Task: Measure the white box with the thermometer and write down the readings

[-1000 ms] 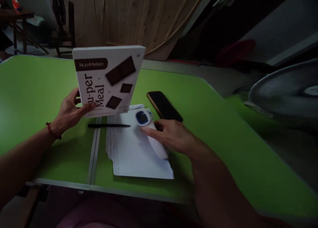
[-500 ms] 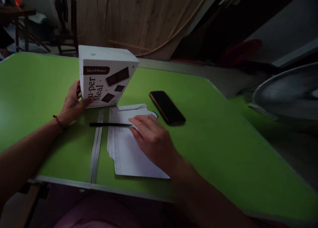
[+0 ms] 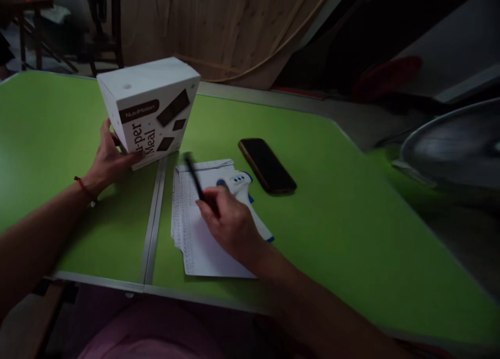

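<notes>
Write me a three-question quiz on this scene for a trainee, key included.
1. True or false: the smartphone lies directly on the green table, to the right of the infrared thermometer.
2. Which hand holds the black pen: a) left, b) right, c) neither?
3. Fill in: the dark band on the white carton in the left hand reads ____.

Key: 1. True. 2. b, the right hand. 3. NutriMotion.
</notes>
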`<state>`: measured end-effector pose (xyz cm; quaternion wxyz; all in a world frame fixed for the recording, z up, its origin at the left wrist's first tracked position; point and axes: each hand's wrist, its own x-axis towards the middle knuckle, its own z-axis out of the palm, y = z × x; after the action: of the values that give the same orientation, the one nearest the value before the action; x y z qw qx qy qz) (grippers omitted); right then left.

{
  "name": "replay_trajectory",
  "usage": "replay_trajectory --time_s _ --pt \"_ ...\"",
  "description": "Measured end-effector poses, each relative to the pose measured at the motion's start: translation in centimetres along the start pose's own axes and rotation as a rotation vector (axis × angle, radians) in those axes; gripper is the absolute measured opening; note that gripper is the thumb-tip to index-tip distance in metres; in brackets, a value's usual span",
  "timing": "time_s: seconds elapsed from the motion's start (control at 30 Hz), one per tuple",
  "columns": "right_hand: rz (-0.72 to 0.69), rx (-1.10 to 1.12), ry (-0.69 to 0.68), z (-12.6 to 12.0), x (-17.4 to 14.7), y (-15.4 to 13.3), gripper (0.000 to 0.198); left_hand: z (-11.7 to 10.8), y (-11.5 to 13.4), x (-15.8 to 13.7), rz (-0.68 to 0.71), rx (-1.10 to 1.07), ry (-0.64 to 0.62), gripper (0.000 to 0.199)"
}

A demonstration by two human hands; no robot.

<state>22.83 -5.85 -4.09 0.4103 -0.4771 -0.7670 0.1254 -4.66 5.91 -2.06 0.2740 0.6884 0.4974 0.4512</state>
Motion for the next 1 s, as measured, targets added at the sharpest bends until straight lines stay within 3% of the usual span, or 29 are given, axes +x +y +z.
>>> replay_trajectory --time_s 0.1,0.17,0.2,0.23,0.3,0.37,0.43,0.5,0.67,0.87,1.0 --pt "0.253 0.364 0.106 0.3 0.2 -0.5 0.008 -0.3 2.1 -0.9 0.134 0.196 0.199 0.101" --pt "0.371 0.509 0.120 0.5 0.4 -0.5 0.010 -0.2 3.6 -1.9 0.290 0.310 0.345 0.091" --pt "0.413 0.549 0.119 0.6 0.4 -0.5 0.009 0.0 4.4 -2.5 0.397 0.337 0.350 0.080" --pt "0.448 0.576 0.123 0.6 0.5 -0.5 0.009 0.3 5.0 -3.2 0.510 0.348 0.286 0.064" --pt "0.500 0.590 0.141 0.8 0.5 -0.4 0.010 1.2 5.8 -4.3 0.665 0.382 -0.132 0.028" --pt "0.524 0.589 0.159 0.8 0.6 -0.3 0.010 2.2 6.2 -5.1 0.725 0.397 -0.560 0.026" --pt "0.533 0.601 0.171 0.9 0.8 -0.1 0.011 3.1 6.1 -5.5 0.761 0.413 -0.787 0.037" --pt "0.542 0.623 0.172 0.9 1.1 0.1 0.011 3.5 5.9 -5.5 0.775 0.456 -0.836 0.044" --pt "0.526 0.571 0.119 0.6 1.7 0.6 0.012 3.5 5.7 -5.3 0.728 0.540 -0.804 0.043" --pt "0.286 0.303 0.128 0.2 0.6 0.3 0.012 3.4 6.0 -5.4 0.710 0.578 -0.808 0.040" --pt "0.249 0.290 0.128 0.4 0.4 0.4 0.013 3.5 6.0 -5.4 0.712 0.574 -0.817 0.041"
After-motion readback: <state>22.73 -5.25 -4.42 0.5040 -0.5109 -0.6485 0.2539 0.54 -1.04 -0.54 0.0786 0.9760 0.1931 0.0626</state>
